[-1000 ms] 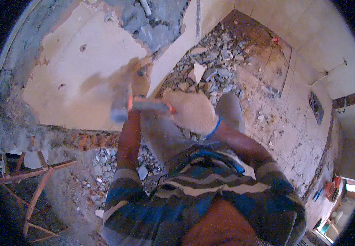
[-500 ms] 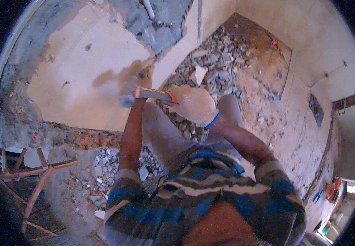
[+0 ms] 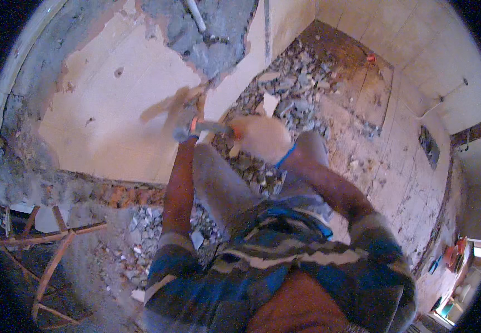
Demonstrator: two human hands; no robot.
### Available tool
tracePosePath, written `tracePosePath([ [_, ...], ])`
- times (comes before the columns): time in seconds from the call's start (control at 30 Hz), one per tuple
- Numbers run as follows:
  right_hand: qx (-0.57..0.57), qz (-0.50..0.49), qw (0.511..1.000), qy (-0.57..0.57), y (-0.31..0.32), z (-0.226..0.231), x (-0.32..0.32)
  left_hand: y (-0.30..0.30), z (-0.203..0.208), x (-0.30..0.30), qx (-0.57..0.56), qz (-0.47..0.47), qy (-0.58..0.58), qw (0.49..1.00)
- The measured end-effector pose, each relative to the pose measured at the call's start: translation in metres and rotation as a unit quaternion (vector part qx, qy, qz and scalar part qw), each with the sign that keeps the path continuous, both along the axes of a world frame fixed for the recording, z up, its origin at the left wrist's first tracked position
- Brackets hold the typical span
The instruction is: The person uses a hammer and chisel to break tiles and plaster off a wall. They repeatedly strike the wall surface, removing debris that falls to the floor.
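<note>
The right hand (image 3: pixel 260 139) wears a pale work glove and its fingers are curled tight around the handle of a hammer (image 3: pixel 204 129). The handle has a bit of orange on it, and the grey metal head sits at the left end, close up against the wall. The hammer lies almost level, pointing left, and it looks a little blurry.

The left hand (image 3: pixel 188 114) is up by the wall (image 3: pixel 113 116) too, just above the hammer head. It seems to be closed around a thin pale chisel (image 3: pixel 168 104) that slants up to the right against the plaster, but the hand is blurred, so I cannot tell for sure how the fingers sit.

The wall is cream plaster with a big grey patch broken out at the top, where a white pipe (image 3: pixel 196 15) shows. Red brick (image 3: pixel 129 194) peeks out along the bottom edge.

Lots of grey and white rubble (image 3: pixel 296 94) lies on the floor behind the hands (one flat white piece sticks up in it). A wooden frame of thin sticks (image 3: pixel 46 244) stands at the lower left. Far off at the lower right are some small orange and blue things (image 3: pixel 451 261), too small to make out. The person wears a striped sweater (image 3: pixel 274 266).
</note>
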State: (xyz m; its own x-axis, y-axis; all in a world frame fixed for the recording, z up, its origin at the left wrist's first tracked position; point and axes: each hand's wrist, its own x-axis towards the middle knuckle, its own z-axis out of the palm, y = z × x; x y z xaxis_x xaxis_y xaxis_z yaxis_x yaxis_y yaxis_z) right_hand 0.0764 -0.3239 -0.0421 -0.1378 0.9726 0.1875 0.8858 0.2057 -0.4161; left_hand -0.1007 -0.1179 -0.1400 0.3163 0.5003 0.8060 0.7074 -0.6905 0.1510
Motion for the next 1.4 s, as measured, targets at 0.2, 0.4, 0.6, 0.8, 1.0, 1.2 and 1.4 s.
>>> tracePosePath([
  [0.2,0.115,0.074,0.989,0.051,-0.037,0.031,-0.031,-0.005,0.010,0.001,-0.044,-0.053,-0.012,0.998],
  [0.4,0.130,0.092,0.984,0.081,-0.012,0.022,-0.023,0.011,-0.028,-0.011,-0.139,-0.001,0.051,0.989],
  [0.6,0.002,-0.075,0.996,0.057,0.001,-0.002,-0.016,0.045,-0.094,-0.013,-0.276,-0.269,-0.388,0.837],
  [0.8,0.166,0.057,0.978,0.108,-0.032,0.035,-0.037,0.022,-0.049,-0.013,-0.100,-0.109,-0.085,0.985],
  [1.0,0.112,0.075,0.990,0.034,-0.006,0.018,-0.025,0.037,-0.065,-0.026,-0.237,0.044,0.090,0.966],
  [1.2,0.079,-0.008,0.997,0.026,0.008,-0.005,-0.017,0.046,-0.077,-0.014,0.106,0.026,0.005,0.994],
  [1.4,0.134,0.097,0.984,0.063,-0.023,0.023,-0.050,-0.011,0.009,-0.015,-0.083,-0.006,0.044,0.996],
])
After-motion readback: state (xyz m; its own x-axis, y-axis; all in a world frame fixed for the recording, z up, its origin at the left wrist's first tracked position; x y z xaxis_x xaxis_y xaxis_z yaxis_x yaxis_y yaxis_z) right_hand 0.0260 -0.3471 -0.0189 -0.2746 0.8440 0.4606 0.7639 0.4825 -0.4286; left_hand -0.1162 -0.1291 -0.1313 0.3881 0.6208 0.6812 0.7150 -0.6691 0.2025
